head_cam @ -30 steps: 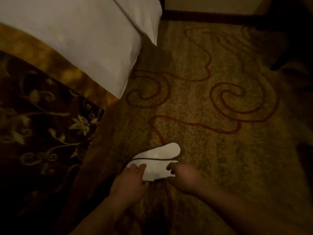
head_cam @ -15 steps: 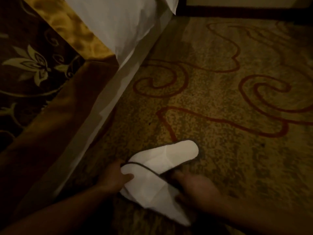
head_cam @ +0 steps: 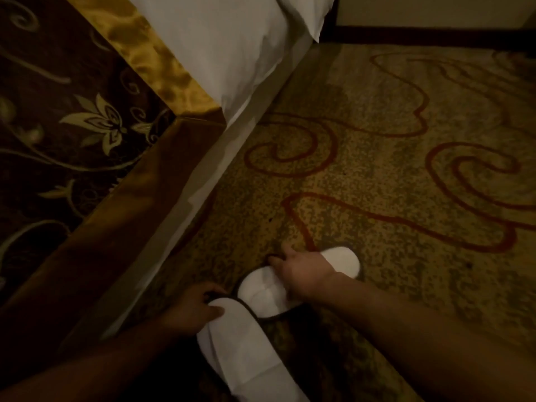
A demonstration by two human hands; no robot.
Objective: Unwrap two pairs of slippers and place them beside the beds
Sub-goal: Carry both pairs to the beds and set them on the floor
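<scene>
While the left hand grips the nearer slipper by its end closest to the bed, the right hand rests with fingers extended across the farther slipper, both slippers lying on the carpet, the farther one pointing away from the bed.

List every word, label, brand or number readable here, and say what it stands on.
None: no readable text in this view.
near slipper: plain white, no logo or print visible.
far slipper: plain white, partly covered by a hand; nothing legible.
bed cover: flower pattern only.
carpet: red swirls only.
</scene>
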